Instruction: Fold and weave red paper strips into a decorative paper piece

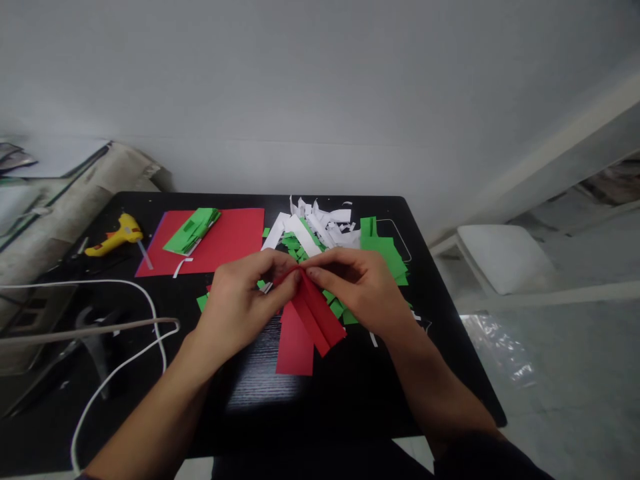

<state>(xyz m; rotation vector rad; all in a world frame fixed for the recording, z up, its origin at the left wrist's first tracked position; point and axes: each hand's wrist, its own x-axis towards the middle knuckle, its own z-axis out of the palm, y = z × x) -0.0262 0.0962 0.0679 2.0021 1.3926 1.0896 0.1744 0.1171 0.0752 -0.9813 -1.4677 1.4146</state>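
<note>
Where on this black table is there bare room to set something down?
The near middle of the table, between the red strips and front edge; also, narrowly, between the right forearm and right edge. Crowded: the far middle, with white scraps and green paper; the left, with yellow glue gun and white cord.

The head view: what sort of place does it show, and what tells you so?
Probably a craft workspace indoors: a yellow glue gun, white paper scraps and a large red sheet lie on a black table.
</note>
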